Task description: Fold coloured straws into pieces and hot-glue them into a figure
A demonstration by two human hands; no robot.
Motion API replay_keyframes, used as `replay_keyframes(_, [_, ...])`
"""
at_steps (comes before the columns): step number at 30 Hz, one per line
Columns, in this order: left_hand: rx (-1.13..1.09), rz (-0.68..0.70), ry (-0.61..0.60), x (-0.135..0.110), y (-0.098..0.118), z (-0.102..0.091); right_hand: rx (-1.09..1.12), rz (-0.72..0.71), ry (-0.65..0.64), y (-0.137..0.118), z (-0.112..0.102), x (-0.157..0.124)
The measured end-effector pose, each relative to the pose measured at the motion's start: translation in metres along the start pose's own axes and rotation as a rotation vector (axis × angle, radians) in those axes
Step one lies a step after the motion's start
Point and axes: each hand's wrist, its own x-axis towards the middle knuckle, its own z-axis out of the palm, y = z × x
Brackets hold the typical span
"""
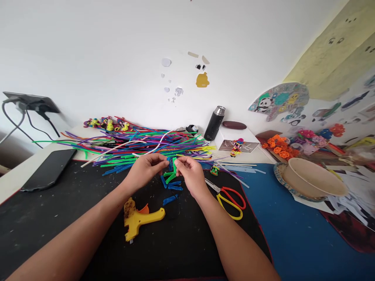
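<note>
In the middle of the head view my two hands face each other above the black mat. My right hand [191, 174] is closed in a pinch on a short green pipe cleaner piece [175, 165]. Thumb and fingertips of my left hand [148, 168] are pressed together just left of it; what they hold is unclear, with a blue pipe cleaner piece [170, 164] showing beside the tips. More green pieces [170, 178] show just below. Short folded blue pieces [170, 200] lie on the mat under the hands.
A yellow glue gun [143, 219] lies left of centre; scissors [231, 199] with red and yellow handles lie right. Behind the hands spreads a pile of long pipe cleaners [137, 144]. A phone [49, 169], black flask [215, 124], white box [238, 138] and bowl [316, 177] stand around.
</note>
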Motion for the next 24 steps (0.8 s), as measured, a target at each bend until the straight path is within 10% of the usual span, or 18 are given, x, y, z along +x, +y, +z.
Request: replay_keyframes(24, [-0.064, -0.017, -0.040, -0.0008, 0.0061, 0.0024, -0.044, -0.006, -0.007, -0.0033, 0.0043, -0.0036])
